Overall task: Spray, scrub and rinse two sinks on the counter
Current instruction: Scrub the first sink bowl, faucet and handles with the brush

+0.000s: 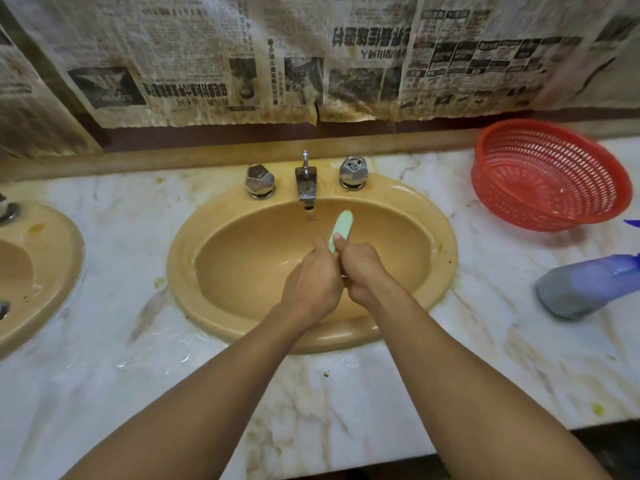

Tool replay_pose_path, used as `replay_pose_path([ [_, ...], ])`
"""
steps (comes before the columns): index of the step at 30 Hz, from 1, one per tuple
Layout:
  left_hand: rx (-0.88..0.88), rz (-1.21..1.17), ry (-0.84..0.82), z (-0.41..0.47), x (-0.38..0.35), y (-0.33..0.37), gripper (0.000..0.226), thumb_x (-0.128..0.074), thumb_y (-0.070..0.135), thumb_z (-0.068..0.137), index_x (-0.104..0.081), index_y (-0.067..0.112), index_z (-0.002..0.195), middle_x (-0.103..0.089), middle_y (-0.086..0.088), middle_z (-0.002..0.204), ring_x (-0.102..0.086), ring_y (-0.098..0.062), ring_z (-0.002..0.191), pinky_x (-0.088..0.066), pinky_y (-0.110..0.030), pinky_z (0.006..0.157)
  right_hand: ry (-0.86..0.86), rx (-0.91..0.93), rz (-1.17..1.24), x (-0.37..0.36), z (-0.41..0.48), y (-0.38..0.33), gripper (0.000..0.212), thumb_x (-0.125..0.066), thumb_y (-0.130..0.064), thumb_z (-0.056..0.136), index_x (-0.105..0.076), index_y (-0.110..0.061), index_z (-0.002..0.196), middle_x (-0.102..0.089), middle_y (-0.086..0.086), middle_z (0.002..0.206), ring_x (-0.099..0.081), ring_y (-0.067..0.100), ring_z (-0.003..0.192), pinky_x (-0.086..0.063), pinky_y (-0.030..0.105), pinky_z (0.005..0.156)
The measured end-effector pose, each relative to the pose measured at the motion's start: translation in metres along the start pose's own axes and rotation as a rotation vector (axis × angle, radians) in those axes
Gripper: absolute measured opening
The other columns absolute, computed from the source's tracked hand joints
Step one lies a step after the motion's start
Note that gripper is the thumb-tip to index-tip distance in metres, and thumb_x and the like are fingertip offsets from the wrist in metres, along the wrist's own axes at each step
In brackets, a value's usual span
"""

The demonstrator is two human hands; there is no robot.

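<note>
At lower centre, both hands meet over the middle sink's bowl. The left hand point(311, 275) and right hand point(362, 271) each curl around the lower end of a pale green scrub brush point(341, 226), whose tip points up toward the chrome faucet point(305, 183). To scrub well, I judge the brush should press flat on the basin wall and sweep the whole bowl, including the rim and its brown specks at centre right. This sink point(180, 271) is glossy yellow-tan and set in a stained marble counter point(121, 306). The second sink point(69, 244) shows at the left edge, and a blue spray bottle point(585, 289) lies at the right.
</note>
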State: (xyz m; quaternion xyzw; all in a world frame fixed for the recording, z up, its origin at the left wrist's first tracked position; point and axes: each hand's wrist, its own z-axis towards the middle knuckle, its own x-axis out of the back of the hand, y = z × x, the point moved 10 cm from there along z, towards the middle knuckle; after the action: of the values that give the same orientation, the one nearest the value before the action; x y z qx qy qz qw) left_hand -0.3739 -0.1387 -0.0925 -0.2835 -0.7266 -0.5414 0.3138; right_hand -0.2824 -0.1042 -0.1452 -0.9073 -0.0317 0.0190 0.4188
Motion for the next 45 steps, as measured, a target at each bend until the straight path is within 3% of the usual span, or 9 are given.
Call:
replay_pose_path([
  [5,-0.163,-0.034,-0.203,0.008,-0.037,0.010,0.024,-0.043,0.015,0.105,-0.036,0.017,0.128,-0.066,-0.012,0.113,-0.063,-0.028,0.093,-0.053,-0.050,0.083,0.074,-0.113,0.149,0.030,0.009,-0.007,0.029,-0.054,-0.021,0.105,-0.058,0.003,0.123,-0.063,0.014,0.088,-0.060,0.025,0.064,-0.047,0.028,0.041],
  [10,-0.362,-0.064,-0.320,-0.013,-0.042,0.000,0.048,-0.053,0.025,0.105,-0.037,0.042,0.147,-0.059,0.008,0.123,-0.056,-0.002,0.098,-0.049,-0.032,0.089,0.117,-0.185,0.200,0.062,0.012,-0.004,0.014,-0.044,-0.013,0.106,-0.054,-0.005,0.111,-0.049,0.009,0.073,-0.047,0.020,0.059,-0.056,0.043,0.064],
  [14,-0.247,0.150,-0.381,-0.022,-0.028,-0.069,0.028,-0.047,0.041,0.107,-0.062,0.035,0.130,-0.065,0.009,0.116,-0.060,-0.013,0.104,-0.047,-0.034,0.092,0.199,-0.053,-0.416,0.113,0.003,-0.024,0.042,-0.056,-0.018,0.100,-0.042,-0.004,0.137,-0.053,0.012,0.084,-0.049,0.019,0.057,-0.041,0.027,0.047],
  [17,-0.147,0.383,-0.464,-0.027,-0.015,-0.106,0.043,-0.031,0.055,0.107,-0.069,0.038,0.115,-0.069,0.011,0.106,-0.061,-0.015,0.103,-0.049,-0.037,0.093,0.305,0.101,-1.006,0.143,0.001,-0.052,0.062,-0.053,-0.015,0.099,-0.022,-0.001,0.151,-0.057,0.021,0.121,-0.061,0.033,0.086,-0.047,0.029,0.056],
  [23,-0.199,0.660,-0.535,-0.031,0.002,-0.135,0.081,0.003,0.075,0.092,-0.062,0.027,0.094,-0.065,0.003,0.081,-0.059,-0.019,0.085,-0.048,-0.037,0.086,0.459,0.274,-1.238,0.176,0.014,-0.087,0.048,-0.051,-0.029,0.100,-0.038,-0.016,0.144,-0.056,0.021,0.124,-0.056,0.044,0.113,-0.042,0.042,0.078],
  [27,-0.320,0.787,-0.430,-0.010,0.033,-0.169,0.114,0.030,0.079,0.076,-0.069,0.031,0.106,-0.072,0.012,0.104,-0.061,-0.007,0.102,-0.029,-0.028,0.108,0.411,0.183,-1.214,0.193,0.013,-0.056,0.036,-0.046,-0.038,0.102,-0.058,-0.012,0.124,-0.059,0.018,0.118,-0.057,0.036,0.093,-0.046,0.039,0.073],
  [34,-0.485,0.802,-0.082,0.017,0.074,-0.188,0.068,-0.026,0.049,0.097,-0.052,0.018,0.151,-0.033,-0.004,0.165,-0.016,-0.019,0.157,0.010,-0.031,0.124,0.412,0.193,-1.218,0.187,0.031,-0.093,0.032,-0.048,-0.039,0.101,-0.058,-0.010,0.109,-0.057,0.014,0.105,-0.053,0.024,0.071,-0.046,0.035,0.053],
  [39,-0.319,0.612,-0.055,0.033,0.090,-0.197,0.087,-0.030,0.051,0.092,0.008,0.019,0.163,0.020,0.008,0.170,0.022,-0.009,0.155,0.009,-0.031,0.126,0.388,0.184,-1.304,0.179,0.020,-0.072,0.042,-0.039,-0.041,0.106,-0.051,-0.012,0.133,-0.055,0.018,0.122,-0.058,0.037,0.104,-0.044,0.039,0.078],
  [45,-0.304,0.546,0.025,0.066,0.097,-0.193,0.076,-0.014,0.055,0.099,-0.003,0.018,0.165,0.002,0.005,0.172,0.006,-0.007,0.156,-0.003,-0.035,0.127,0.426,0.292,-1.273,0.144,0.054,-0.117,0.034,-0.042,-0.033,0.105,-0.053,-0.009,0.127,-0.056,0.017,0.122,-0.054,0.033,0.096,-0.043,0.039,0.076],
])
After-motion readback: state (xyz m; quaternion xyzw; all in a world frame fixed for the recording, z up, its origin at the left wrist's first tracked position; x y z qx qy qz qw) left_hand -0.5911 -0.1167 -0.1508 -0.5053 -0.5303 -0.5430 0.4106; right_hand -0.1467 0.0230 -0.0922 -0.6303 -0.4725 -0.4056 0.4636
